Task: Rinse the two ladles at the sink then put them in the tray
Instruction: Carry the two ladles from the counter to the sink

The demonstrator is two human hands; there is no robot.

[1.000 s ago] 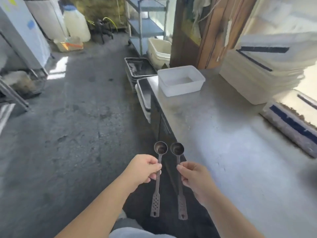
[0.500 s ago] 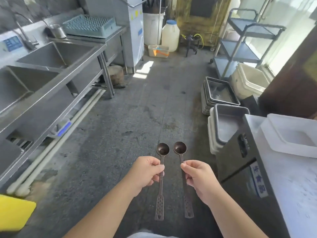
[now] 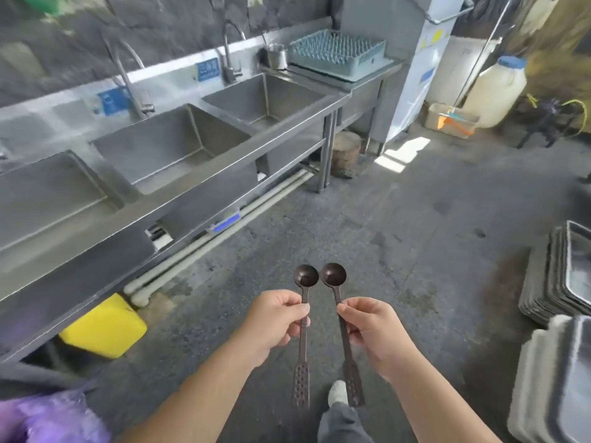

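I hold two small dark ladles upright in front of me, bowls up and close together. My left hand (image 3: 277, 318) grips the stem of the left ladle (image 3: 306, 276). My right hand (image 3: 374, 327) pinches the stem of the right ladle (image 3: 333, 274). Both perforated handle ends hang below my hands. The steel sink unit (image 3: 224, 174) with three basins runs along the wall at the left, with taps (image 3: 132, 87) above it. Stacked metal trays (image 3: 563, 276) sit on the floor at the right edge.
A yellow container (image 3: 104, 329) lies under the sink front. A blue dish rack (image 3: 339, 52) sits on the counter past the basins. A white jug (image 3: 494, 91) and a tub stand at the back right. Purple plastic (image 3: 48, 417) fills the lower left corner. Grey concrete floor lies between.
My view has swung left, from the steel counter with the white tub to the sink unit. Both hands keep the ladles held the same way in front of me.
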